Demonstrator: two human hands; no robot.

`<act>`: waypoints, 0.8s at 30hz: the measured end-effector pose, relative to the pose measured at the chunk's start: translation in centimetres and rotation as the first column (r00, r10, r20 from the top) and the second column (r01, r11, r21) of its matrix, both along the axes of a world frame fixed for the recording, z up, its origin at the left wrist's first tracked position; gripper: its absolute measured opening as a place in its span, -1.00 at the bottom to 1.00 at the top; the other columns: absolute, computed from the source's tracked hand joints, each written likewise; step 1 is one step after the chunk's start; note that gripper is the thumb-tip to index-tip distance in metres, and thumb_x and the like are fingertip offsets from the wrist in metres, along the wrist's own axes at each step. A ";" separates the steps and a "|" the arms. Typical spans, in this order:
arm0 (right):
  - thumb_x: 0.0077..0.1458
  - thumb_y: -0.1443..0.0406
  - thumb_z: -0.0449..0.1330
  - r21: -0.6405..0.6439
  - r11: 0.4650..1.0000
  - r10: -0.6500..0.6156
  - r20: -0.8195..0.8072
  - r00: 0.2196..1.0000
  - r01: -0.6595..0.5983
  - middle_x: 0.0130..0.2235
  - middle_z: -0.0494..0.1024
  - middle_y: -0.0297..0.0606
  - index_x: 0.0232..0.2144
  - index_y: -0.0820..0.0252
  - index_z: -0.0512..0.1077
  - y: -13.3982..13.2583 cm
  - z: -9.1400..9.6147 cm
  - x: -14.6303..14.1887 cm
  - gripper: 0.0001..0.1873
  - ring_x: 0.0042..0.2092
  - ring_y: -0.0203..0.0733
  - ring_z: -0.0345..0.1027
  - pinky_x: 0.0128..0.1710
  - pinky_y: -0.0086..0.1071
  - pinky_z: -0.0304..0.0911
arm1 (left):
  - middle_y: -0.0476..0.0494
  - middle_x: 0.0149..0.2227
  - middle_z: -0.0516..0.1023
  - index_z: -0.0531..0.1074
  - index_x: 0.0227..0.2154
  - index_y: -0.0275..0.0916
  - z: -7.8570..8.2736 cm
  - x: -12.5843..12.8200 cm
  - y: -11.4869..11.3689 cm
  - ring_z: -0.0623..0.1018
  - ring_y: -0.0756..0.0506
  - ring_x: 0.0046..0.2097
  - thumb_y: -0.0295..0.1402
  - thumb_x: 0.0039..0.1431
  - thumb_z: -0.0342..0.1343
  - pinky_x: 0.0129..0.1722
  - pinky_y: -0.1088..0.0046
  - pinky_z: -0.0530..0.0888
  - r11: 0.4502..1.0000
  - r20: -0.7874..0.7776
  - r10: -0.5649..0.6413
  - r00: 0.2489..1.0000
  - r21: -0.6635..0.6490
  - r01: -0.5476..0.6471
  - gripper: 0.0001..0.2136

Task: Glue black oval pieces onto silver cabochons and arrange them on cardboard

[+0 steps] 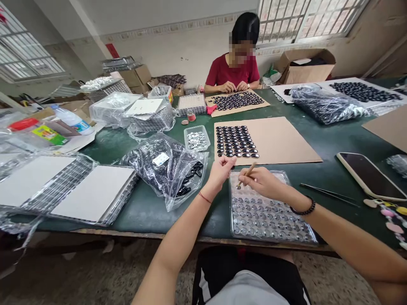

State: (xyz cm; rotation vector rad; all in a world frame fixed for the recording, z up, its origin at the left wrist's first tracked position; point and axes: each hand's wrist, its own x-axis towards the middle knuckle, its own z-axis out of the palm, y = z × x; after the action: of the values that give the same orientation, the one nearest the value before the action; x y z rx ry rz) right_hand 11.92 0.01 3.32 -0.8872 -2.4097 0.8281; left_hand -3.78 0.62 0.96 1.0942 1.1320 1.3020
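Note:
My left hand (pixel 221 171) is closed in a pinch above the left rim of the clear plastic tray (pixel 233 228); a small dark bit shows at its fingertips, too small to make out. Between the fingers of my right hand (pixel 259 182) is a thin wooden stick (pixel 251 168), slanting down over the tray. A small shiny round piece (pixel 238 186) shows at the stick's lower end. Rows of round clear pieces (pixel 263 218) fill much of the tray. Just beyond, glossy black oval pieces (pixel 237 142) lie in rows on a cardboard sheet (pixel 286 137).
A plastic bag of black pieces (pixel 159 165) and a box of silvery discs (pixel 197 139) stand left. Tweezers (pixel 329 194) and a phone (pixel 372 173) lie right. Across the table, a person in red (pixel 233 74) handles black pieces on cardboard. Wrapped tray stacks (pixel 92 192) occupy the left.

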 end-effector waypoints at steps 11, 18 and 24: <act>0.15 0.13 -0.04 0.139 0.947 -0.272 -0.138 0.952 0.291 -0.51 0.46 -0.27 -0.49 0.17 0.39 0.5 -1.9 3.9 -0.66 -0.50 -0.25 0.28 -0.48 -0.41 0.09 | -0.07 -0.49 0.48 0.47 -0.43 -0.11 -0.3 2.2 -2.4 0.39 -0.06 -0.46 -0.32 0.05 0.05 -0.43 0.53 0.19 0.951 -0.635 -0.093 0.767 0.171 0.257 -0.90; 0.16 0.15 -0.03 0.174 0.919 -0.316 -0.217 0.924 0.355 -0.52 0.46 -0.27 -0.54 0.20 0.39 0.7 -2.6 3.7 -0.64 -0.52 -0.31 0.26 -0.49 -0.45 0.09 | 0.02 -0.58 0.32 0.31 -0.53 -0.21 -0.7 2.5 -1.7 0.28 0.01 -0.52 -0.28 0.14 -0.08 -0.49 0.54 0.14 0.954 -0.696 -0.157 0.700 0.078 0.291 -0.80; 0.12 0.19 0.05 0.179 0.886 -0.297 -0.487 0.821 0.427 -0.59 0.43 -0.32 -0.56 0.21 0.39 0.7 -2.6 3.8 -0.70 -0.55 -0.36 0.26 -0.53 -0.50 0.13 | 0.05 -0.60 0.23 0.27 -0.53 -0.26 -0.4 1.8 -0.9 0.21 0.06 -0.55 -0.17 0.12 -0.07 -0.54 0.57 0.17 0.988 -0.515 -0.135 0.846 -0.010 0.151 -0.74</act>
State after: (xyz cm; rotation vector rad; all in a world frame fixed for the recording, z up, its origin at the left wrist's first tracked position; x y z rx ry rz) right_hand 15.69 0.70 0.73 -0.8906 -1.8120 0.4589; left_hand -1.93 -0.33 0.58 1.5806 1.3881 0.9288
